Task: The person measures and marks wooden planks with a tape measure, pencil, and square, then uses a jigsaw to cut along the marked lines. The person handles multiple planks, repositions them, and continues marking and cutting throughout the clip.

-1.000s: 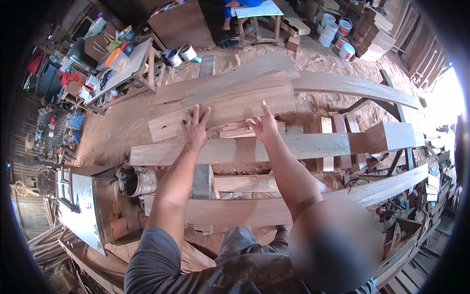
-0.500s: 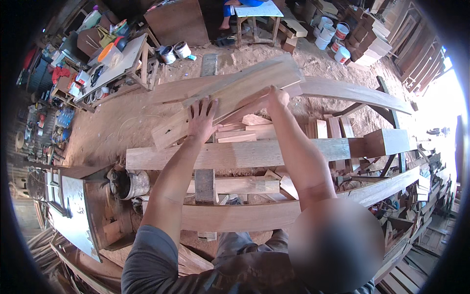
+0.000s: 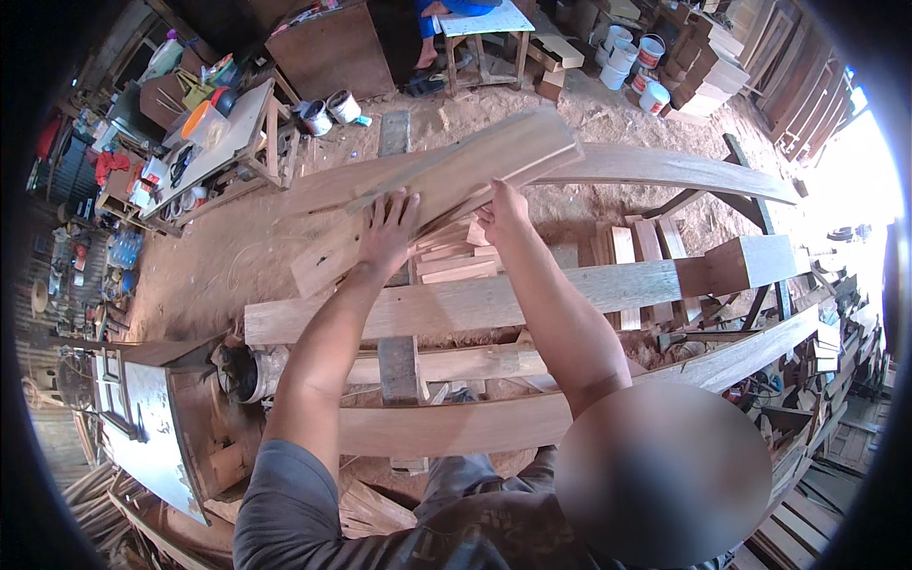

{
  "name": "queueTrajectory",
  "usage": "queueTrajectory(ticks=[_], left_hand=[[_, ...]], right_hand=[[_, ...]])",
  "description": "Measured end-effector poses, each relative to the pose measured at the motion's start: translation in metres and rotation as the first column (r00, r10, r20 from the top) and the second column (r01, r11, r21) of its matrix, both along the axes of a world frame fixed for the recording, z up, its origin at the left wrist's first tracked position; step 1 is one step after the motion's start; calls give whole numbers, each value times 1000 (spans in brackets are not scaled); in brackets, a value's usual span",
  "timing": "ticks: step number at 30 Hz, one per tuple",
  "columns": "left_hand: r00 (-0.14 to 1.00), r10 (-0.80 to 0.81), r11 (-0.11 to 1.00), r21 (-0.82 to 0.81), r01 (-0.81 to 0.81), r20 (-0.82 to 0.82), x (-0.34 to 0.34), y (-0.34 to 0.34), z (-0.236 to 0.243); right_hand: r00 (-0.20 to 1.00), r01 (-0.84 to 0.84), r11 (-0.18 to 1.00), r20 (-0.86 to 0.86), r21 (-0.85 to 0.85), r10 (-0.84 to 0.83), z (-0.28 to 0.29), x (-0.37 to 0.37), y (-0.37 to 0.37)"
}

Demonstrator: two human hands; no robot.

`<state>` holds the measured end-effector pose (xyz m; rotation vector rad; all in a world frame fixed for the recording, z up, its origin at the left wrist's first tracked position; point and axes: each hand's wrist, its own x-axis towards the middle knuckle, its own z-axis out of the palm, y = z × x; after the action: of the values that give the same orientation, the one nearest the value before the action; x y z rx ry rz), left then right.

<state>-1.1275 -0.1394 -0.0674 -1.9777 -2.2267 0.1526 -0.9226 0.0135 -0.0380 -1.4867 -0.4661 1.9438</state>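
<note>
Two or more pale wooden boards lie stacked aslant in front of me, over the planks. My left hand [image 3: 388, 233] rests on the upper board [image 3: 503, 152] near its left end, palm down, fingers spread. A lower board [image 3: 321, 264] sticks out to the left beneath it. My right hand [image 3: 503, 211] is closed at the near edge of the stack, right of the middle; its fingertips are partly hidden. Just below the boards lie several short wood offcuts [image 3: 458, 266].
Long planks run crosswise: a far one [image 3: 674, 171], a middle one [image 3: 456, 306] and a near one [image 3: 456, 427]. A wooden block [image 3: 750, 263] sits at the middle plank's right end. Cluttered table [image 3: 228, 142] far left, buckets [image 3: 622, 55] far right. Someone sits behind a small table [image 3: 484, 21].
My right hand has slid left and nearer along the boards' edge. The left hand stays spread on the upper board. The boards have hardly shifted.
</note>
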Motion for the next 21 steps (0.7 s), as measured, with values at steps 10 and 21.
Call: queueTrajectory(ticks=[10,21], left_hand=[[972,-148,974,-142,175,185,5,61,58],[796,-508,861,161,483,328,54,-22,-8]], right_hand=[[982,-165,904,153,395,112,41,50,3],[478,423,724,545,545,-689,-97,359,-55]])
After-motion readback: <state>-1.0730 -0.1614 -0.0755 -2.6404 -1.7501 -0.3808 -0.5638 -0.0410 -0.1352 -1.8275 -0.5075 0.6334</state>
